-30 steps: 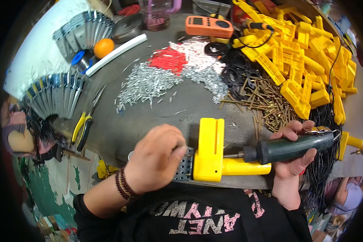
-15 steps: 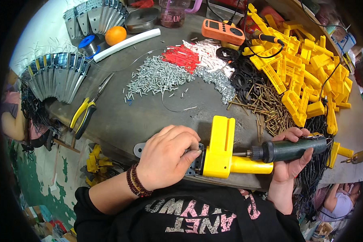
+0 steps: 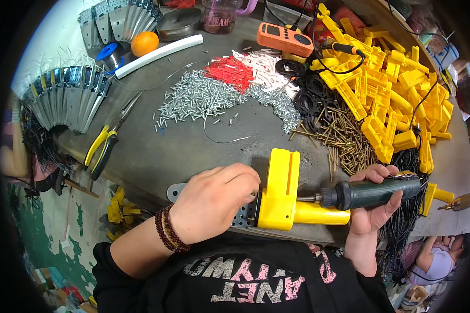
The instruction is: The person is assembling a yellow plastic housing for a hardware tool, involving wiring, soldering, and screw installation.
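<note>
Down at the counter's near edge, the left hand curls knuckles-up, pinning a glossy yellow plastic bracket onto perforated grey metal plate; the right hand wraps a dark-green cylindrical screwdriver, tip against the bracket.

The grey desk carries a heap of silver screws; beside it lie red plugs and white plugs; brass screws, yellow plastic parts, yellow-handled pliers and an orange also lie there.
</note>
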`<move>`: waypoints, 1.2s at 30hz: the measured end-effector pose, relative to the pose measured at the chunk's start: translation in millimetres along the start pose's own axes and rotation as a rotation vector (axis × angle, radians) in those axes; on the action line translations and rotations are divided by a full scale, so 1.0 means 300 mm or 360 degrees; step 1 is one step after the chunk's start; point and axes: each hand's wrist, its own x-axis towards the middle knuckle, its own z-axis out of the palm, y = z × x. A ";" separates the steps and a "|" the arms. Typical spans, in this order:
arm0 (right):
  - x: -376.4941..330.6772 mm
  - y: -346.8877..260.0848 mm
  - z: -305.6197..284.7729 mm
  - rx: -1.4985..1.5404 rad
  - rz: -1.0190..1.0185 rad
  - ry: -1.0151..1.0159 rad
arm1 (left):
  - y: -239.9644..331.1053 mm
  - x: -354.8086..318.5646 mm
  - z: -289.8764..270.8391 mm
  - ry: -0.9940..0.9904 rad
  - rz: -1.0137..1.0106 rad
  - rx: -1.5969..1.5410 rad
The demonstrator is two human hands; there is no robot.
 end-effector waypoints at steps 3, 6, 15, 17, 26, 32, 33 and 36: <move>-0.001 0.003 -0.002 0.0008 -0.0005 0.0014 | -0.011 0.002 0.006 0.0047 0.0074 -0.0057; 0.001 0.006 -0.003 0.0030 -0.0016 0.0022 | -0.012 0.001 0.013 0.0109 0.0105 -0.0060; 0.002 0.011 -0.006 0.0020 -0.0051 0.0004 | -0.016 -0.004 0.015 0.0179 0.0107 -0.0065; 0.002 0.012 -0.002 -0.0002 -0.0044 0.0039 | -0.031 -0.010 0.028 0.0222 0.0136 -0.0054; 0.073 -0.537 -0.046 -0.0818 0.0084 0.0041 | 0.033 -0.076 0.010 0.0368 0.0516 0.0309; 0.093 -0.545 -0.106 -0.2240 -0.1093 0.0701 | -0.342 0.153 -0.345 0.0695 -0.0076 0.1260; 0.087 -0.452 -0.069 -0.2535 -0.1246 0.0573 | -0.376 0.198 -0.431 0.0471 -0.0706 0.1557; 0.064 -0.225 -0.037 -0.2811 -0.0983 0.0226 | -0.591 0.164 -0.590 0.0443 -0.1150 0.1861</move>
